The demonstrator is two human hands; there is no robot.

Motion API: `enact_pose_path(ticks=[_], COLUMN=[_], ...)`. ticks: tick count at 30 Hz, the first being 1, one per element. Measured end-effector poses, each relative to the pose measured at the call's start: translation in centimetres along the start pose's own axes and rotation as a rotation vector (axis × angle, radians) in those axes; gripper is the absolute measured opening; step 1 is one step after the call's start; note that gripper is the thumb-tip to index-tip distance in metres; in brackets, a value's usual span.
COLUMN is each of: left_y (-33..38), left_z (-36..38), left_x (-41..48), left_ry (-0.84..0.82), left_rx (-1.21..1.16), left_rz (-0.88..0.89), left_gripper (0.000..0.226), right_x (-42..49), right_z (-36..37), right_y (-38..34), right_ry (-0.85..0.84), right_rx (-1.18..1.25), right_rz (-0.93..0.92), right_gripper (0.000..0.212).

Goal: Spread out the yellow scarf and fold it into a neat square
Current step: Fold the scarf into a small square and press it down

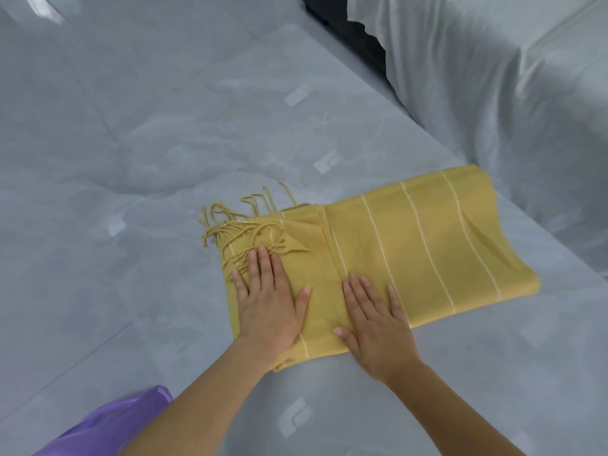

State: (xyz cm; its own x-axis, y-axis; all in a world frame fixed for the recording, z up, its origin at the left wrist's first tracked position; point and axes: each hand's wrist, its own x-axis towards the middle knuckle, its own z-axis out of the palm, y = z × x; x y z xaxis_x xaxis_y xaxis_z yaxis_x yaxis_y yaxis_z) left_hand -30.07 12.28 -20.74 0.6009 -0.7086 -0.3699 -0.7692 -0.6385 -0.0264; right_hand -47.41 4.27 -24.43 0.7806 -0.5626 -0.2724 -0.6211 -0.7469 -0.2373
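Observation:
The yellow scarf (421, 245) with thin white stripes lies folded into a wide rectangle on the grey plastic-covered surface (164, 159). Its tasselled fringe (237, 222) sticks out at the left end, partly lying on top of the fold. My left hand (268, 301) rests flat on the scarf's left part, fingers straight, fingertips at the fringe. My right hand (375, 324) lies flat on the scarf near its front edge, just right of a lengthwise fold line. Both palms press the cloth down.
A pillow or cushion wrapped in shiny white plastic (510, 77) rises at the back right, close to the scarf's far end. A dark gap (345, 28) shows behind it. A purple plastic bag (108, 426) lies at the lower left.

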Motion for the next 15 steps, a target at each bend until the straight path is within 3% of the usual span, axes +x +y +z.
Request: enact_pose_path(ticks=[10,15], left_y=[3.7,5.0], left_z=[-3.7,-2.4], left_x=[7.4,8.7], left_ry=[0.221,0.093], left_rx=[0.009,0.049], left_rz=[0.184,0.196], left_gripper=[0.068,0.069], right_x=[0.5,1.1], right_z=[-0.6,-1.7], right_y=[1.4,5.0], right_ry=[0.059,0.061], right_rx=[0.007,-0.017], right_rz=[0.011,0.160], right_gripper=[0.072,0.073])
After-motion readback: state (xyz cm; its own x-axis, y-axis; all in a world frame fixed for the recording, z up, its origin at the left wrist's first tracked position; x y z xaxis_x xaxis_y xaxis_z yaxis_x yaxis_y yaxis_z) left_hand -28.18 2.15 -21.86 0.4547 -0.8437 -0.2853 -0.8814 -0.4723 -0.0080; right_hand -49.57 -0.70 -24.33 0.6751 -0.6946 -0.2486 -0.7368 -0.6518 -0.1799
